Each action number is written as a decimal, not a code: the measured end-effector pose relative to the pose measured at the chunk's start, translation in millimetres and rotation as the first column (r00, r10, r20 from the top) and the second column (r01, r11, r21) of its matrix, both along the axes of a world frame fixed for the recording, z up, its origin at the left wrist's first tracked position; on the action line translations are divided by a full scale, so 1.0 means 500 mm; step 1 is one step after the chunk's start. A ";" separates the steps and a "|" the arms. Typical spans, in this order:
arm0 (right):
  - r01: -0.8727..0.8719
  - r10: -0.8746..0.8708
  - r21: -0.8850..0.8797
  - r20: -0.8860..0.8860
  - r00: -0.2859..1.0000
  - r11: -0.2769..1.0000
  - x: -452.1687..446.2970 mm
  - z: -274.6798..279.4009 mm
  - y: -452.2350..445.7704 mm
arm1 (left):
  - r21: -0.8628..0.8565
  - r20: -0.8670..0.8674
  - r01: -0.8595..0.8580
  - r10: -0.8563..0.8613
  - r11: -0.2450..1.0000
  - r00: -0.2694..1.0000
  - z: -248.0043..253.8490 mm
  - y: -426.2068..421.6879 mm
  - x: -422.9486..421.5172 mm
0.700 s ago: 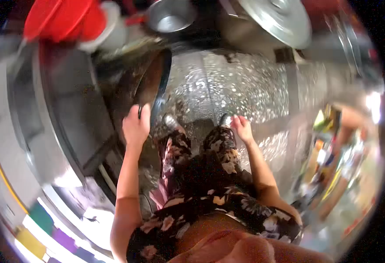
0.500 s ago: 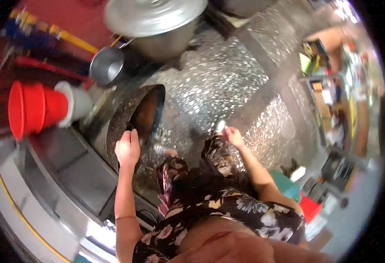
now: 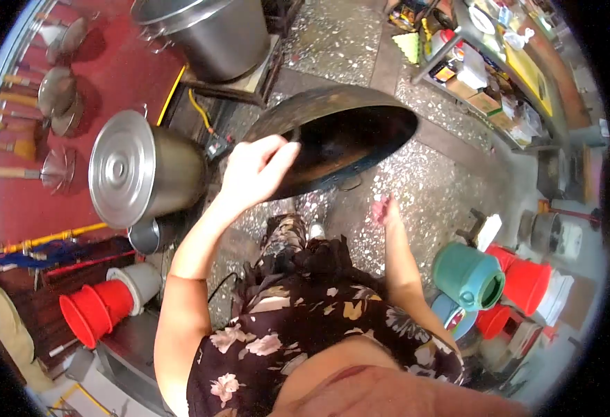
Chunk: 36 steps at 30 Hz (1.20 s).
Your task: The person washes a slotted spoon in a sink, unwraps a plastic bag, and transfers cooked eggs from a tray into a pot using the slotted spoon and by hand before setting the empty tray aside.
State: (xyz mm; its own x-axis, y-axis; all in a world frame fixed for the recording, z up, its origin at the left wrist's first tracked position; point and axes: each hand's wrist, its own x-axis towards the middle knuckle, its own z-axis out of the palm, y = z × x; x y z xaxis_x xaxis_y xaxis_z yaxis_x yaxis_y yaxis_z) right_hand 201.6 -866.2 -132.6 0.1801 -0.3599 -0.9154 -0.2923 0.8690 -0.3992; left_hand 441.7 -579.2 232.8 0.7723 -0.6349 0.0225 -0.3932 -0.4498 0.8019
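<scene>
My left hand [image 3: 258, 169] is closed around the handle at the rim of a large dark wok [image 3: 347, 139]. The wok hangs tilted in front of me, its blackened inside turned toward the right. A small loop handle shows at its lower edge. My right hand [image 3: 386, 210] hangs low beside my right leg, apart from the wok, its fingers loosely apart and slightly blurred. I see nothing in it.
To the left stand a lidded steel pot [image 3: 121, 169], red buckets [image 3: 96, 313] and a grey bucket [image 3: 138, 285]. A tall pot [image 3: 225, 42] sits ahead. Loaded shelves [image 3: 451, 55] and a green jug [image 3: 466, 274] line the right side. Ladles [image 3: 56, 90] hang on the red wall.
The wok, held in my left hand, has risen and swung from the left to in front of me. My right hand has loosened from a fist. My view has turned.
</scene>
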 end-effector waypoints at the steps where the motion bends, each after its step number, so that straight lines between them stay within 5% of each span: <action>1: 0.070 -0.070 -0.006 -0.064 0.995 0.998 0.036 0.002 -0.040 | -0.059 0.026 0.066 -0.065 0.996 0.998 0.038 -0.060 0.035; 2: 0.077 -0.078 -0.017 -0.059 0.995 0.997 0.077 0.028 -0.079 | -0.117 0.055 0.132 -0.126 0.984 0.990 0.079 -0.117 0.070; 4: 0.441 -0.447 -0.076 -0.187 0.875 0.894 0.173 0.132 -0.129 | -0.222 0.144 0.291 -0.264 0.931 0.954 0.144 -0.224 0.154; 5: 0.451 -0.458 -0.080 -0.187 0.869 0.889 0.201 0.138 -0.154 | -0.272 0.260 0.354 -0.286 0.895 0.922 0.167 -0.283 0.199; 9: 0.659 -0.644 -0.071 0.160 0.748 0.748 0.283 0.168 -0.306 | -0.241 0.480 0.502 -0.348 0.830 0.805 0.289 -0.515 0.355; 11: 0.786 -0.780 0.065 0.201 0.593 0.615 0.242 0.052 -0.386 | -0.218 0.509 0.551 -0.388 0.806 0.769 0.323 -0.636 0.405; 14: 0.724 -0.721 0.059 0.174 0.670 0.687 0.281 0.052 -0.375 | -0.140 0.575 0.640 -0.464 0.755 0.673 0.354 -0.805 0.472; 18: 0.795 -0.793 -0.048 0.047 0.607 0.605 0.406 0.036 -0.370 | -0.095 0.497 0.742 -0.614 0.664 0.613 0.310 -1.036 0.576; 23: 0.876 -0.835 0.072 0.350 0.425 0.476 0.621 -0.019 -0.531 | -0.148 0.477 0.703 -0.572 0.695 0.667 0.272 -1.241 0.793; 24: 0.847 -0.795 0.046 0.374 0.477 0.530 0.662 -0.014 -0.572 | -0.186 0.425 0.661 -0.546 0.727 0.721 0.271 -1.265 0.849; 26: 0.415 -0.409 -0.219 0.075 0.910 0.883 0.722 0.015 -0.680 | -0.154 0.431 0.569 -0.464 0.808 0.774 0.271 -1.300 0.972; 28: 0.332 -0.330 -0.267 0.053 0.942 0.905 0.812 0.014 -0.774 | -0.172 0.383 0.449 -0.360 0.877 0.850 0.283 -1.305 1.095; 30: 0.145 -0.293 -0.486 -0.242 0.925 0.862 0.924 0.034 -0.871 | -0.214 0.394 0.270 -0.170 0.939 0.903 0.272 -1.317 1.235; 33: -0.152 -0.100 -0.752 -0.278 0.955 0.642 1.096 0.086 -1.064 | -0.227 0.343 0.018 0.062 0.974 0.937 0.231 -1.276 1.488; 34: 0.014 -0.178 -0.736 -0.145 0.973 0.677 1.202 0.173 -1.085 | -0.232 0.331 -0.064 0.141 0.971 0.933 0.201 -1.250 1.579; 35: -0.135 -0.045 -0.752 -0.215 0.976 0.645 1.286 0.213 -1.142 | -0.314 0.246 -0.149 0.232 0.938 0.941 0.147 -1.220 1.680; 36: -0.475 0.192 -0.811 -0.435 0.880 0.342 1.338 0.181 -1.239 | -0.384 0.253 -0.278 0.390 0.881 0.885 0.095 -1.179 1.764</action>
State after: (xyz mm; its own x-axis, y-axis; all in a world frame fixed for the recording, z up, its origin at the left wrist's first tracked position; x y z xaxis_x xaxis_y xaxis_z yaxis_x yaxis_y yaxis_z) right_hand 870.4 -1485.6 -42.2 0.3363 -0.9305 -0.1453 -0.6673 -0.1266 -0.7339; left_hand 1323.5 -1168.8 280.2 0.8520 -0.2518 0.4591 -0.5217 -0.3336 0.7852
